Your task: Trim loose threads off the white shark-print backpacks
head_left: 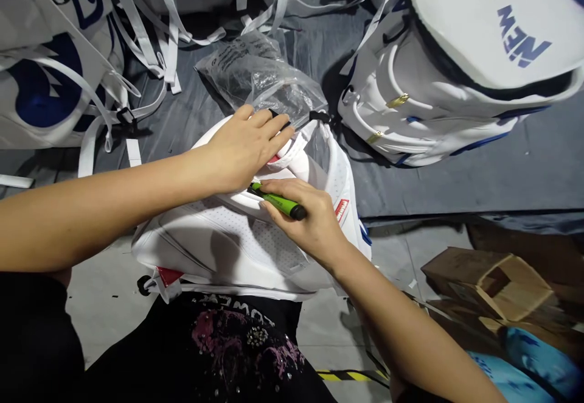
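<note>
A white backpack (214, 238) with perforated panels and red labels lies on its side in front of me, partly over the table's near edge. My left hand (244, 147) grips its upper part, fingers curled over the fabric and the thumb hidden. In my right hand (303, 211) is a green pen-shaped tool (280, 203) with a black rear end. The tool's dark front end points left into the bag beneath my left wrist; its tip is not clear. Just beyond my left fingers lies a crumpled clear plastic bag (274, 80).
A white bag lettered in blue (438, 105) stands at the right on the grey-covered table (460, 190). More white bags (41, 80) with loose straps (171, 56) crowd the left and back. An open cardboard box (469, 275) sits below, at lower right.
</note>
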Available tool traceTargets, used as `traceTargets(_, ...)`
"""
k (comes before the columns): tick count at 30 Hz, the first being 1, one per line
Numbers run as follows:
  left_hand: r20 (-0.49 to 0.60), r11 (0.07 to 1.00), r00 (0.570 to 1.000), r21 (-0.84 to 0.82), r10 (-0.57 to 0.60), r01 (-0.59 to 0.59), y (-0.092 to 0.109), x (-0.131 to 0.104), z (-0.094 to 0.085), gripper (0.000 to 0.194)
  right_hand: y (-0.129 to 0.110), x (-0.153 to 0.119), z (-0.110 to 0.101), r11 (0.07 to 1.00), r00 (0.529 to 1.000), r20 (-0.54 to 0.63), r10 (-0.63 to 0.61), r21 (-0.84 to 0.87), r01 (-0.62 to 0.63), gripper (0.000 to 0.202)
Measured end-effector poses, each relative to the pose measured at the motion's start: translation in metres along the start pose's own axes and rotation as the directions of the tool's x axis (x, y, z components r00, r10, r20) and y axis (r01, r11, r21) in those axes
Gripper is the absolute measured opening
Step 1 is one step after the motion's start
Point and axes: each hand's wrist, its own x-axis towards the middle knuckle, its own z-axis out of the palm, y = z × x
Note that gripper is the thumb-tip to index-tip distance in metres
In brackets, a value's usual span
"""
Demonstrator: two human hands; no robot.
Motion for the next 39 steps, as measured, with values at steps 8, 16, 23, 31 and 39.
traceTargets(8,0.013,0.994,0.997,0.082,-0.078,0.077,0.008,-0.005,-0.005,0.082,-0.005,-0.007,0.009,0.986,0.997,-0.083,-0.002,-0.165,-0.012,0.016)
traceTargets(16,-0.018,0.994,0.997,0.077,-0.076,0.077,0.007,-0.005,-0.003,0.078,-0.015,-0.010,0.019,0.946,0.986,-0.164,0.031,-0.312,-0.082,0.012)
traceTargets(23,-0.059,0.997,0.995,-0.030,-0.077,0.076,0.006,-0.005,-0.002,0.070,-0.018,-0.009,0.025,0.939,0.974,-0.222,0.046,-0.324,-0.118,0.008)
traceTargets(31,-0.026,0.994,0.997,0.088,-0.068,0.070,0.007,-0.004,-0.001,0.077,-0.020,-0.009,0.031,0.946,0.962,-0.269,0.053,-0.296,-0.135,0.009)
traceTargets(39,0.239,0.993,0.964,0.052,-0.119,0.110,-0.005,-0.013,-0.026,0.111,-0.020,-0.016,0.032,0.968,0.937,-0.337,0.088,-0.195,-0.161,0.011)
